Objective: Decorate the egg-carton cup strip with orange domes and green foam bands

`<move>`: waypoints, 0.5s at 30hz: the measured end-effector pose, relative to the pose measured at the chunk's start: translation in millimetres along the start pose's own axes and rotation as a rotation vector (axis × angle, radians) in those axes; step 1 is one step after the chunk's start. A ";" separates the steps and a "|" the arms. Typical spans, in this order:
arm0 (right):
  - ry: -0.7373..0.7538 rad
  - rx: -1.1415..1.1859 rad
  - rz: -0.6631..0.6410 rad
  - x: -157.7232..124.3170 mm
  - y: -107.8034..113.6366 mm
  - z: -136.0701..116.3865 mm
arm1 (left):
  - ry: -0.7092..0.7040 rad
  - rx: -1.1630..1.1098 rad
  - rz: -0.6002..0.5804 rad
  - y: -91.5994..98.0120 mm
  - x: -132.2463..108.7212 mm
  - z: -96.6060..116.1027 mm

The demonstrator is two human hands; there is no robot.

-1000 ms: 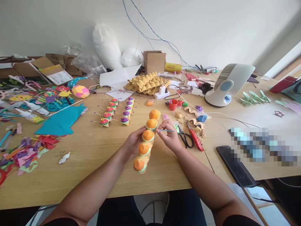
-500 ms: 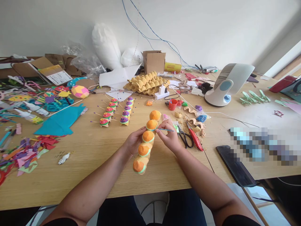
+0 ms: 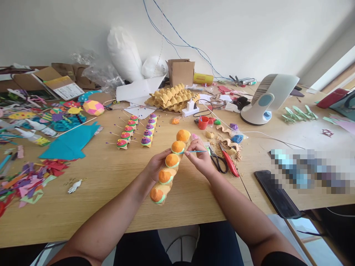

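Note:
My left hand [image 3: 158, 164] grips the side of an egg carton strip [image 3: 172, 160] whose domes are coated in orange, with pale green along their lower edges. The strip slants from far right to near left above the table. My right hand [image 3: 200, 157] pinches a thin blue stick [image 3: 197, 151], its tip at the strip's right edge by the second dome from the far end. Beyond the hands stand two decorated strips, one with red domes [image 3: 125, 135] and one with purple domes [image 3: 148, 133], both stuck with pins.
Black-handled scissors [image 3: 219, 161] and a red utility knife [image 3: 229, 159] lie right of my hand. A phone [image 3: 277, 194] rests near the front edge. Behind are a red cup [image 3: 203, 122], stacked egg cartons [image 3: 170, 98] and a white fan [image 3: 270, 99]. Paper scraps [image 3: 33, 181] spread at left.
The near end of the orange-domed strip has swung to the left in my left hand. My right hand stays at its edge with the blue stick.

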State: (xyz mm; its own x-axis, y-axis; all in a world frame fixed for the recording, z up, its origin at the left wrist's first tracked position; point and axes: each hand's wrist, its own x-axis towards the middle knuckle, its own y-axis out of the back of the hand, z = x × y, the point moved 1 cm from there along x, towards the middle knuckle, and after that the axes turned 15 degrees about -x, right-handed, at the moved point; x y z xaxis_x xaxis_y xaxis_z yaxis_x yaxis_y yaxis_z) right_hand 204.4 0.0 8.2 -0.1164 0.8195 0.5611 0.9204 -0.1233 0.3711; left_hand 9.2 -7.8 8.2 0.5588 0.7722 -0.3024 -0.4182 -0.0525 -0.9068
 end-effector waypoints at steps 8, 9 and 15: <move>0.012 -0.029 0.026 0.9 -0.5 1.7 | 0.018 0.025 -0.019 4.0 1.2 0.0; 0.012 -0.029 0.026 0.9 -0.3 1.9 | 0.020 0.024 -0.025 4.4 1.3 -0.1; -0.002 -0.016 0.001 2.0 1.0 -0.5 | 0.004 0.009 0.001 1.7 0.8 0.5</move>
State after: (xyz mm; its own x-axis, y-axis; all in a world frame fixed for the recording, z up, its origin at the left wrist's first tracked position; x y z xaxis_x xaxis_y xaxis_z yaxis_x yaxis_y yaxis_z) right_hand 204.9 1.3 10.1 -0.1142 0.8207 0.5598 0.9143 -0.1336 0.3824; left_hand 8.6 -6.9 6.6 0.5613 0.7697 -0.3042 -0.4250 -0.0473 -0.9040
